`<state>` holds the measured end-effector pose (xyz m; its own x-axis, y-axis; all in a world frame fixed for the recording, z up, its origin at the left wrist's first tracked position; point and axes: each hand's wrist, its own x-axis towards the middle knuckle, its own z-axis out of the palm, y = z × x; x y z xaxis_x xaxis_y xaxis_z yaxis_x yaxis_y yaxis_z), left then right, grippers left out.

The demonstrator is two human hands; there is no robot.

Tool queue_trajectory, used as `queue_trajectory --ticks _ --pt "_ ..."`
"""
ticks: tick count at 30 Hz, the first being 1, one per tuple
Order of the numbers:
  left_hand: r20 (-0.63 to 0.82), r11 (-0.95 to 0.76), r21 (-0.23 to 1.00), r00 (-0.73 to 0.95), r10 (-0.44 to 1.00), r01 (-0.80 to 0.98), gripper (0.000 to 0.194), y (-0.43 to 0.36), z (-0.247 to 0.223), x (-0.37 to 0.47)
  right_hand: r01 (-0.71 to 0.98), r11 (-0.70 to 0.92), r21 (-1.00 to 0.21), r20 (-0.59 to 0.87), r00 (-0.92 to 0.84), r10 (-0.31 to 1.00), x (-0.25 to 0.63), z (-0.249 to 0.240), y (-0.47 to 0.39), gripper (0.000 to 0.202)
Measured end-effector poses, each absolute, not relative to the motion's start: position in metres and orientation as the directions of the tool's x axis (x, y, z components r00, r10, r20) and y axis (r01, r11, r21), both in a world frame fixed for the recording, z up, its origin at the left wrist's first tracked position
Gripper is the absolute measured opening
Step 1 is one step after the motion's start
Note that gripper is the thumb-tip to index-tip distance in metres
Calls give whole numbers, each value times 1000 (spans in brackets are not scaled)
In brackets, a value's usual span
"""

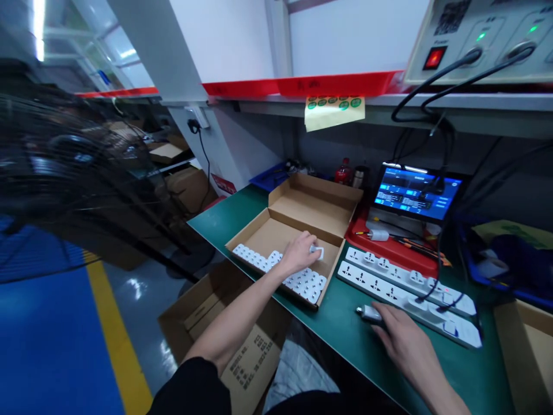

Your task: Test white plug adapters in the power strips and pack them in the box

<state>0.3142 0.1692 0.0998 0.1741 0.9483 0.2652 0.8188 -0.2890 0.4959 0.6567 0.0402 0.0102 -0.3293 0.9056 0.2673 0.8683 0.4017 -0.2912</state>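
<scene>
Left hand (299,253): closed on a small white piece (318,252), over the right part of the open carton (271,229) at the centre of the frame. Your fingers and the back of the hand cover part of the piece; whether it touches the carton floor, I cannot tell.

White blocks (307,282) lie close together along the near side of the carton, small metal-looking dots on their tops. Your left forearm crosses in front of them and hides the middle of the group, so no count is possible.

Right hand (405,340): narrow, holding a grey handheld item (370,313) on the green surface (334,331), lower right of centre. Its tip points left; the rest is under your fingers (type not readable from here).

Just beyond that hand, two white power strips (391,293) lie side by side, with plugs and dark cables at their right ends. Behind them is a red tray (400,253) with a white cylinder and thin rods, partly hidden by a lit screen (415,193) and its stand. The screen text is too small to read.

Upper right: a tester unit (496,43) with a lit red switch and two green lights, cut off by the frame. Left side: a fan (64,155), dark and blurred. Lower centre: a printed cardboard box (254,360) below the surface edge, partly covered by your left arm. At the right edge, another cardboard box (525,351) is cut off.
</scene>
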Motion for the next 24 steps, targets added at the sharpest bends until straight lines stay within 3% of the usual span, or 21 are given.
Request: queue_trajectory --ticks 3,8,10,13,17,20,24 --pt "146 -347 447 315 938 825 26 174 90 316 876 392 -282 213 -341 916 648 1 39 40" --pt "-15 -472 535 566 824 701 61 173 88 319 839 372 -396 250 -291 923 660 23 41 41" --pt "33 -471 524 536 843 710 62 171 91 321 819 367 -442 303 -248 920 668 40 39 43" --pt "210 -537 504 506 836 677 44 157 93 342 780 362 -510 339 -205 918 669 67 32 41" --pt "276 -647 660 678 681 381 75 122 95 393 684 356 -636 310 -196 930 651 90 26 38" --pt "294 -664 695 734 613 277 66 115 94 418 602 337 -724 295 -171 940 652 98 22 43" --pt "278 -627 648 633 723 432 43 146 89 422 654 297 -696 313 -95 945 688 101 12 41"
